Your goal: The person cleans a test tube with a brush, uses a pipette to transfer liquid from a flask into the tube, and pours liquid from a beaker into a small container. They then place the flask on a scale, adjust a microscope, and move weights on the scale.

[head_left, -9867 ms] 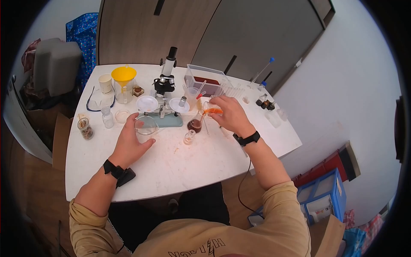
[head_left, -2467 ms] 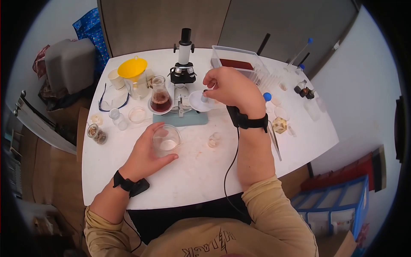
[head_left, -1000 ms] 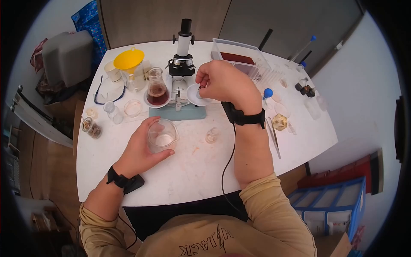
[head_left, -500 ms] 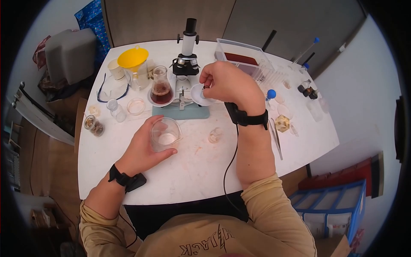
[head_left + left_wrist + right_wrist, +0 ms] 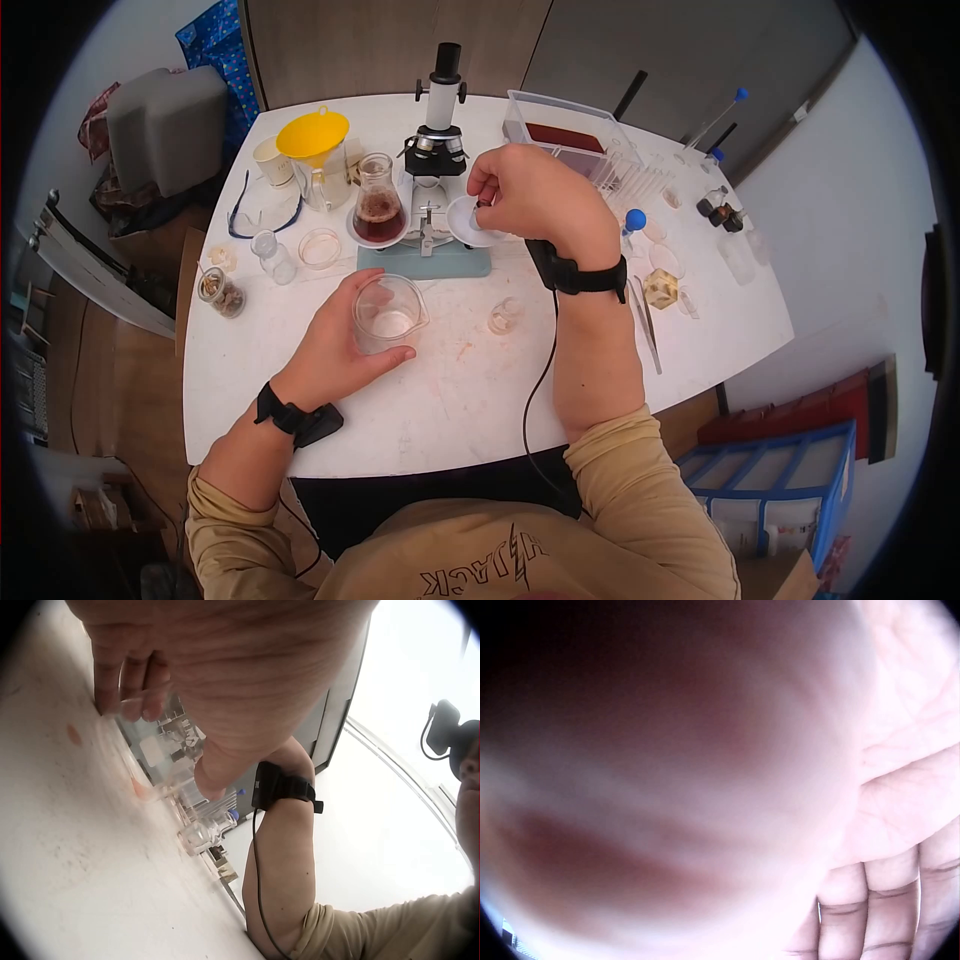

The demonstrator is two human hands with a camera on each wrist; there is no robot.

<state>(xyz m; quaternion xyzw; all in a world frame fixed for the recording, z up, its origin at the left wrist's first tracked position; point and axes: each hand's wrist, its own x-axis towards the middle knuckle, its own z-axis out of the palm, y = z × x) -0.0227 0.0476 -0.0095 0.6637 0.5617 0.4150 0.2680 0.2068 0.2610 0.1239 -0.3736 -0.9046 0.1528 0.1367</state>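
My left hand [image 5: 335, 345] curls loosely round the side of a clear glass beaker [image 5: 390, 318], thumb low at its near side. On the balance's left pan [image 5: 353, 236] stands a conical flask [image 5: 380, 214] with dark red-brown liquid. Over the right pan [image 5: 463, 226], my right hand [image 5: 545, 200] pinches a small metal weight [image 5: 481, 211], mostly hidden by the fingers. The left wrist view shows my left hand [image 5: 232, 682] large above the table; in the right wrist view my right palm [image 5: 907, 757] and bent fingers fill much of the picture, with no weight visible.
A microscope [image 5: 440, 105] stands behind the balance. To the left are a yellow funnel [image 5: 312, 138], goggles [image 5: 263, 222] and a jar [image 5: 220, 292]. A small glass vessel [image 5: 503, 316], tweezers [image 5: 647, 325] and a clear bin [image 5: 570, 130] are nearer the right.
Since the earliest frame, the flask has gone from the table onto the left pan, and my right hand has left the orange-liquid vessel for the weight. Over the last half second almost nothing moves.
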